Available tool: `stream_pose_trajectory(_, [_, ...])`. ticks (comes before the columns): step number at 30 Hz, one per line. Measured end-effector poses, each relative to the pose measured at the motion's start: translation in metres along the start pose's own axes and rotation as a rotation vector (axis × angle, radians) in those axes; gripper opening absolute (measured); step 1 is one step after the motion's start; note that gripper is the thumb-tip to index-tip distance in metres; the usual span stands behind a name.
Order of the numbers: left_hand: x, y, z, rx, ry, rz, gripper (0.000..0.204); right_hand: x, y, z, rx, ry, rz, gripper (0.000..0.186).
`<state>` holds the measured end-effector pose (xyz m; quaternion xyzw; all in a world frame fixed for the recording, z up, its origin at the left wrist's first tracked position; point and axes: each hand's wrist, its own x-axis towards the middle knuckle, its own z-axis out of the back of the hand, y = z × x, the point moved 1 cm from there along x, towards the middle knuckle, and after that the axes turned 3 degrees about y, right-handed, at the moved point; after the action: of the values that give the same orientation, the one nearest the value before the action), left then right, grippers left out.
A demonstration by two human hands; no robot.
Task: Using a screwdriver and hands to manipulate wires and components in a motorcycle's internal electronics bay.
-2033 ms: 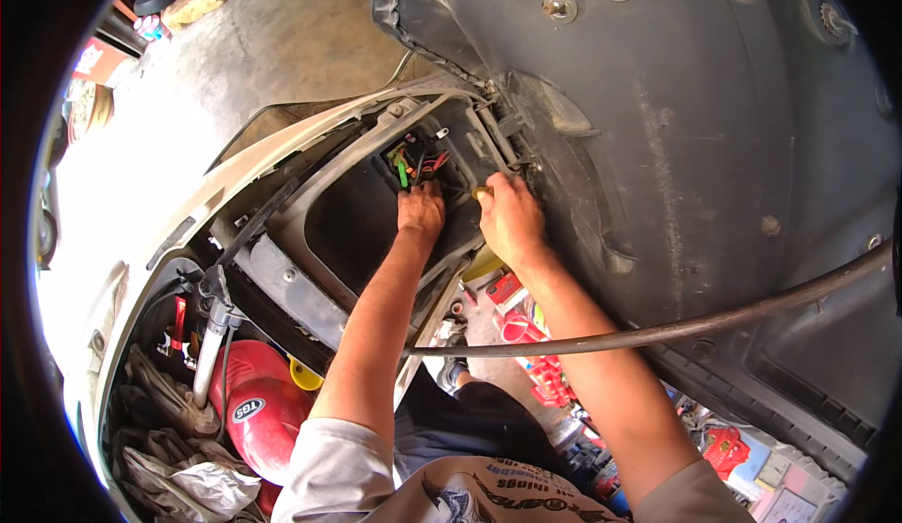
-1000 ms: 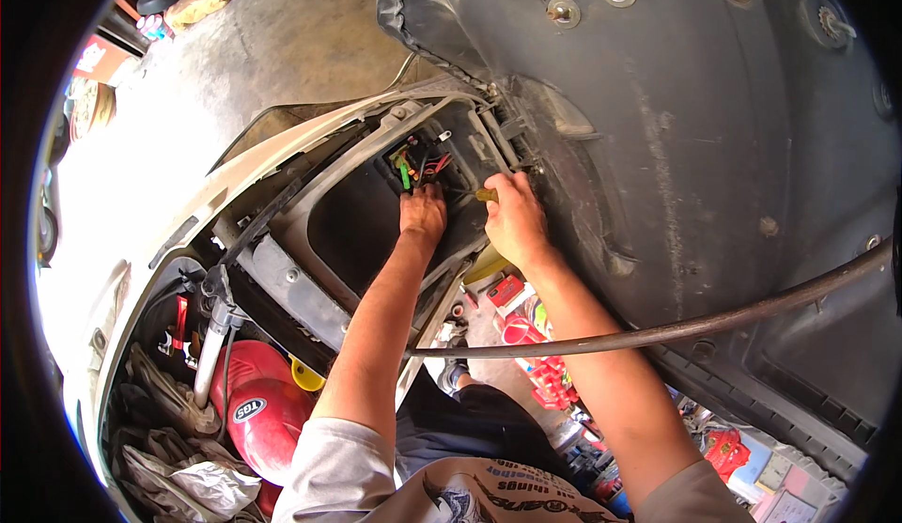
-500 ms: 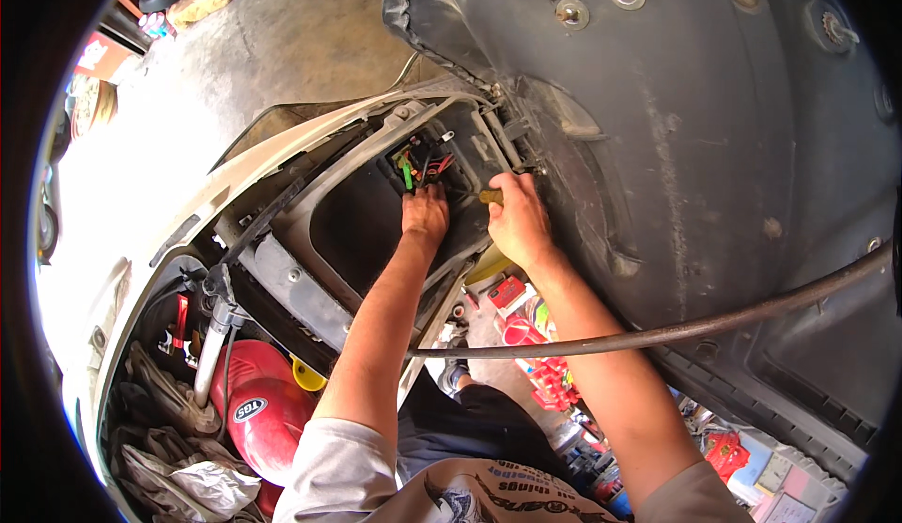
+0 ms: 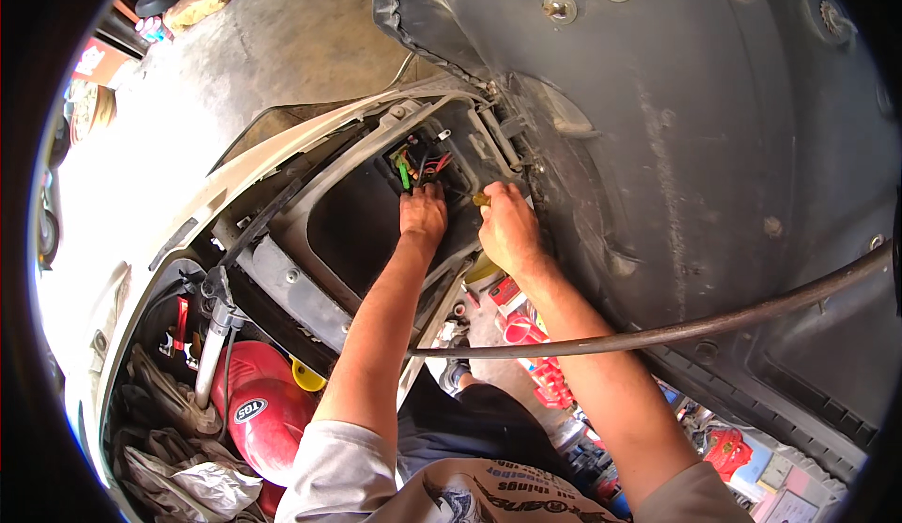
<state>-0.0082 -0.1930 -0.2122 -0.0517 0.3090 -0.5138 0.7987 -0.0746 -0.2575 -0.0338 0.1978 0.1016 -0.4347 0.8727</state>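
Observation:
Both my hands work at the under-seat bay (image 4: 362,227) of a scooter, whose seat (image 4: 611,156) is tipped up on the right. At the far end of the bay, a small recess (image 4: 420,158) holds red and black wires (image 4: 437,163) and a bright green piece (image 4: 404,173). My left hand (image 4: 425,213) reaches to the recess's near edge, fingers bent together and tips hidden among the wires; what they grip is out of sight. Closed beside the bay's right rim, my right hand (image 4: 510,227) holds a yellow-brown tool handle (image 4: 482,199); the rest of the tool is hidden.
A dark curved bar (image 4: 658,335) crosses above my right forearm. At lower left, a red rounded tank (image 4: 268,410), a silver tube (image 4: 214,354) and crumpled plastic (image 4: 221,485) sit inside the bodywork. Red parts and boxes (image 4: 728,452) lie on the floor at right.
My right hand has shifted slightly left and down, and less of the yellow-brown handle shows now. The left hand stays at the recess. The view has shifted a little.

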Motion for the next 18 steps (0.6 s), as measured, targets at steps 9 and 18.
stream_pose_trajectory(9, [0.002,0.002,-0.007,0.047,-0.041,-0.009,0.041,0.01,0.003,0.011,0.101,0.073,-0.363,0.023])
stream_pose_trajectory(18, [0.002,0.007,-0.011,0.029,-0.077,-0.012,0.04,0.015,0.003,0.016,0.048,0.071,-0.258,0.024])
